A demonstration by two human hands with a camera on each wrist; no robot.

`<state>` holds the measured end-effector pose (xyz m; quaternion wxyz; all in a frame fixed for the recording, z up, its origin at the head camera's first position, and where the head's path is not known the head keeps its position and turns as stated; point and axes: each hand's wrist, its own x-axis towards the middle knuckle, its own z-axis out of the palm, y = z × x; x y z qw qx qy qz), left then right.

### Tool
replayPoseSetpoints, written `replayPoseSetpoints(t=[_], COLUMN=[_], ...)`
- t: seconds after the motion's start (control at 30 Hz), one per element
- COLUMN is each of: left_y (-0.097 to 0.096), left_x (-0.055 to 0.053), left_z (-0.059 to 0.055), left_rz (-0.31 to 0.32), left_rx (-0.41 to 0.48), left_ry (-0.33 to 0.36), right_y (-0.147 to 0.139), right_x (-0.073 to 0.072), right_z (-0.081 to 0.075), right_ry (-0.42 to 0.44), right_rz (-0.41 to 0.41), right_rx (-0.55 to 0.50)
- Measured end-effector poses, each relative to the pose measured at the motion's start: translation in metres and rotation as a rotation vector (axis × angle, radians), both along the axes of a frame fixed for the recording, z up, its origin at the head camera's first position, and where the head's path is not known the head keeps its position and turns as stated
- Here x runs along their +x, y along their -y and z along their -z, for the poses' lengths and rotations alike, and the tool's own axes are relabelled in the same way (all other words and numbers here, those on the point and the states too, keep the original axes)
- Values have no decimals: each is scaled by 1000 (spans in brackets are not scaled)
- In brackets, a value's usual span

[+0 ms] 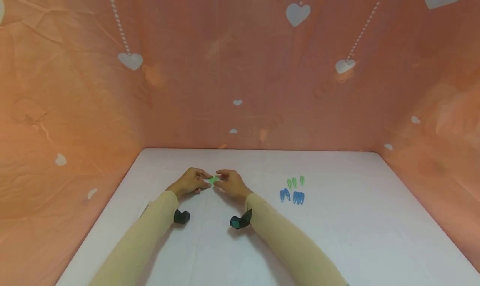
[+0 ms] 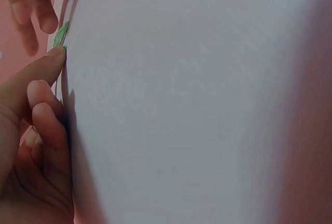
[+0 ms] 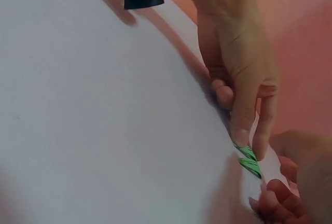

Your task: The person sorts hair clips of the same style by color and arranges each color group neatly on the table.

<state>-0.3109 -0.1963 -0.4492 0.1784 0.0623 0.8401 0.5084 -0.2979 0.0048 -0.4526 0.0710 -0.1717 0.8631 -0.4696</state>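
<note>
Two slim green hair clips (image 3: 250,168) lie side by side on the white table, between the two hands. My left hand (image 1: 190,181) pinches one of them, its thumb and forefinger at the clip's end in the right wrist view. The other left fingers curl under the palm. My right hand (image 1: 231,184) hovers close by on the other side, fingers bent and spread apart, with no clip between them in the right wrist view. In the left wrist view, a green clip (image 2: 61,35) shows just past the left thumb, below the right fingertips.
To the right on the table (image 1: 360,219) lie several loose clips: a row of green clips (image 1: 294,182) and, in front of it, several blue clips (image 1: 298,198). An orange cloth with white hearts (image 1: 298,15) encloses the table. Black wrist cameras (image 1: 241,220) hang below both sleeves.
</note>
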Motion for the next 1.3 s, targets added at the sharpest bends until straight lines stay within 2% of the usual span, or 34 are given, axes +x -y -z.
replayPoseSetpoints(t=[0.2,0.37,0.67,0.87,1.13,1.3], left_y=[-1,-1,0,0,-1,0], left_x=[0,0,0,2,3,4], left_z=[-2,-4,-4,-2,-1,-1], left_rz=[9,3,-10,-12,-11,-20], left_rx=[1,2,-12,-2,28,24], left_ry=[-12,-8,-8,0,3,7], right_y=[-14,-27,-51,-75,-114,-134], right_x=[-2,-2,-4,0,7,7], right_z=[-4,-14,-29,-36,-31,-30], right_ry=[127,148,99,99,70,67], right_rz=[-39,-77,-101,-90,-77,-41], right_rx=[-118,-150,-42,-34,-69,-76])
